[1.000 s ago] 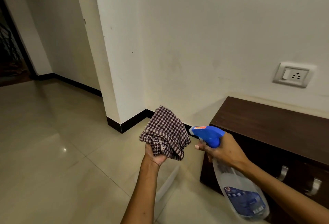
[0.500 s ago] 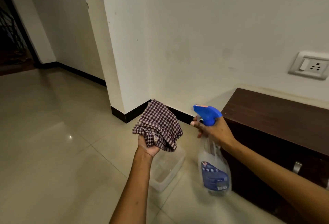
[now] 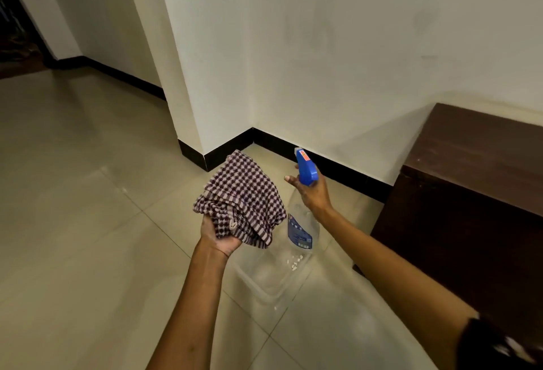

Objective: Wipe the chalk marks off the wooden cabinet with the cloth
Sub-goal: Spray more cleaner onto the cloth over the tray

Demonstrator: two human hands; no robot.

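My left hand (image 3: 219, 236) grips a bunched checked cloth (image 3: 242, 200), dark and pale squares, held up over the floor. My right hand (image 3: 311, 193) holds a clear spray bottle (image 3: 302, 222) by its neck; the blue trigger head points up and away, the labelled body hangs down next to the cloth. The dark wooden cabinet (image 3: 470, 169) stands at the right against the wall, well right of both hands. No chalk marks show on the part of it in view.
A clear plastic tub (image 3: 264, 278) sits on the tiled floor right under the hands. A white wall corner with black skirting (image 3: 223, 152) stands just behind them. Open floor stretches to the left toward a dark doorway (image 3: 14, 31).
The view has tilted down and left, so the wall socket is out of frame. The spray bottle has swung from pointing left to hanging upright, lower and closer to the cloth.
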